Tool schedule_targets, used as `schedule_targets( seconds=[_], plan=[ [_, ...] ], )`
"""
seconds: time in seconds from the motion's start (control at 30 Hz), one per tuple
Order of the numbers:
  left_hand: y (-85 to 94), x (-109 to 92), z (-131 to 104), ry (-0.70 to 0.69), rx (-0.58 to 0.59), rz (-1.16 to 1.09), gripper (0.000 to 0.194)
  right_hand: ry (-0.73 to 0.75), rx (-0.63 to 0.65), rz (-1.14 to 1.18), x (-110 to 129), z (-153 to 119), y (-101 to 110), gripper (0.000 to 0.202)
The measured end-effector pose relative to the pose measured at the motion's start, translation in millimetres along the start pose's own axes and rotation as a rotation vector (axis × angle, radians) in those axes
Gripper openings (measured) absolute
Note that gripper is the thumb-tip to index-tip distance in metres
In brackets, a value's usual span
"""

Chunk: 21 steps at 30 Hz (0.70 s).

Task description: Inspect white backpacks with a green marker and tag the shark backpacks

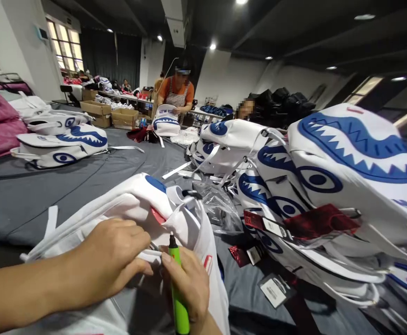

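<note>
- Left hand [114, 256] pinches the white bag [133, 186]; I'd keep that edge taut.
- Right hand [194, 281] pinches too, holding a green pen [178, 288]; mind its tip.

1. Bright green, black below a pale tip, on the marker [180, 304], six o'clock.
2. White, accented blue and red, on the near backpack [114, 211], seven o'clock.
3. Blue toothed-mouth and eye patterns across the stacked white backpacks [356, 146], three o'clock.
4. Mottled dark red on the pouch [320, 223], four o'clock.
5. Dark grey over the bench [22, 204].
</note>
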<state>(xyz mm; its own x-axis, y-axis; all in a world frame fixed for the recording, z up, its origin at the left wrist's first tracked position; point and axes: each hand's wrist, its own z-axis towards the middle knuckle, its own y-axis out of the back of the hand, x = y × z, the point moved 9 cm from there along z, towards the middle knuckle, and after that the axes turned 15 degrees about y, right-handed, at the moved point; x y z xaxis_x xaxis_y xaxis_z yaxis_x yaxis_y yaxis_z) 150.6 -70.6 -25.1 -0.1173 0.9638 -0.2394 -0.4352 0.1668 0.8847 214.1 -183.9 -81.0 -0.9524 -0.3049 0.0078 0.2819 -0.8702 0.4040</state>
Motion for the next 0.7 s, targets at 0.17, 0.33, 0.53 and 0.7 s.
schedule_targets(
  seconds=[0.17,0.33,0.53,0.7],
  plan=[
    [-34.7,35,-14,0.202,0.115,-0.054,0.02,-0.093,0.244,0.1,-13,1,-28,0.028],
    [-57.9,45,10,-0.016,-0.012,-0.044,0.017,-0.225,0.261,0.031,-42,-41,-53,0.017],
    [-90.6,57,67,0.11,0.182,0.24,0.099,-0.232,0.22,0.043,-40,-56,-60,0.019],
    [-130.3,74,85,0.122,0.343,0.362,0.122,-0.23,0.215,0.029,-29,-62,-62,0.019]
  ],
)
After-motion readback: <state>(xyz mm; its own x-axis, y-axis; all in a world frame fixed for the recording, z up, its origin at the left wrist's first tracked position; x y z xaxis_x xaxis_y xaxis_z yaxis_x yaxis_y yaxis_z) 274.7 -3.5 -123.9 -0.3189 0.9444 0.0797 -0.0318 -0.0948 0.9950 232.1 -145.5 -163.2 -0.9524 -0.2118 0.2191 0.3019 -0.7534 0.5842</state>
